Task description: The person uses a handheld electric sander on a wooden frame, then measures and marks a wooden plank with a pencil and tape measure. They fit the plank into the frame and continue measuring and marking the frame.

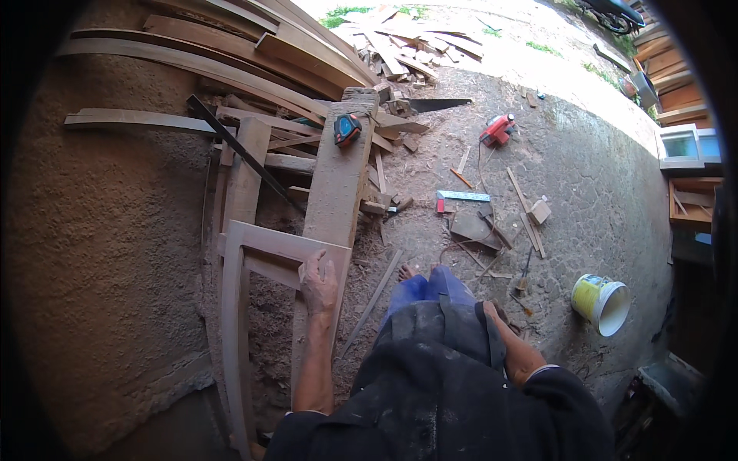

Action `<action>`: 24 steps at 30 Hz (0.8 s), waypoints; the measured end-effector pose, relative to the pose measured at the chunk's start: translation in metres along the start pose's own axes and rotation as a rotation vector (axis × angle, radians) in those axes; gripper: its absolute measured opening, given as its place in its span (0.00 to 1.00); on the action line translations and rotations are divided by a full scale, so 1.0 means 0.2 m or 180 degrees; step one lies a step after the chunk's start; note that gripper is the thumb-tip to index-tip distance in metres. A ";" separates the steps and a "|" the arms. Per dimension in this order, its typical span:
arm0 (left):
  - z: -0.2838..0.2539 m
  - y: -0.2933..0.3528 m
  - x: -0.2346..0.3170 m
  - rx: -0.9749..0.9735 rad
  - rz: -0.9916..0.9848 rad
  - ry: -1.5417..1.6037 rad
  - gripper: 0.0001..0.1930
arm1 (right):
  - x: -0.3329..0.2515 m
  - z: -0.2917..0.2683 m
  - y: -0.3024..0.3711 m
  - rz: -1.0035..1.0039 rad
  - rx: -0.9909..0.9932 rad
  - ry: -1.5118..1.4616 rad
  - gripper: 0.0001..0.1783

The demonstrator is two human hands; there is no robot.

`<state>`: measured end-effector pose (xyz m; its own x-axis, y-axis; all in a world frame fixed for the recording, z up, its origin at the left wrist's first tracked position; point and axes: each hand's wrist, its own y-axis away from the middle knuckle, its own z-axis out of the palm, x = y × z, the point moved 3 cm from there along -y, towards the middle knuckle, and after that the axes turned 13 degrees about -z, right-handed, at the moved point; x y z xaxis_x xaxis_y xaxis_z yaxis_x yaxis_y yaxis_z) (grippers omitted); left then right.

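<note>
While the left hand (pixel 317 283) lies flat, fingers spread, on the wooden frame (pixel 265 250), whose long axis runs near-to-far; right hand (pixel 490 309) sits farther right, grip hidden.

We see a tape measure (pixel 347 129) resting on a thick plank (pixel 335 192), a handsaw (pixel 435 104) just beyond it and a red power tool (pixel 497 131) on the dirt. Nearer lie a metal square (pixel 463 197) and — well apart, tipped over — a yellow-and-white bucket (pixel 601 303).
</note>
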<state>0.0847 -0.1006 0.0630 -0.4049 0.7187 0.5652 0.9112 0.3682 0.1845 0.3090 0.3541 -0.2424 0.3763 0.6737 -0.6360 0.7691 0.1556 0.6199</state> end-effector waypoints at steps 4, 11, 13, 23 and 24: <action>0.07 -0.21 0.08 -0.0253 0.0594 -0.0444 0.22 | -0.06 0.03 0.02 0.0241 0.0302 -0.0655 0.28; 0.25 -0.48 0.11 -0.0802 0.0250 -0.1364 0.34 | -0.06 0.03 -0.06 0.0557 0.0879 -0.0934 0.24; 0.29 -0.53 0.11 -0.1048 0.0072 -0.1368 0.38 | -0.08 -0.01 -0.08 0.0636 0.0950 -0.0836 0.23; 0.36 -0.81 0.12 -0.1478 0.0829 -0.2228 0.59 | -0.43 -0.34 -0.41 0.0418 0.0860 -0.1191 0.29; 0.37 -0.85 0.11 -0.1586 0.0779 -0.2352 0.62 | -0.46 -0.34 -0.47 0.0285 0.0883 -0.1091 0.30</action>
<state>-0.0850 -0.1037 -0.0164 0.0141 0.9999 0.0090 0.8356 -0.0167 0.5490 0.1668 0.3260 -0.2113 0.5613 0.3900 -0.7300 0.8175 -0.1235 0.5626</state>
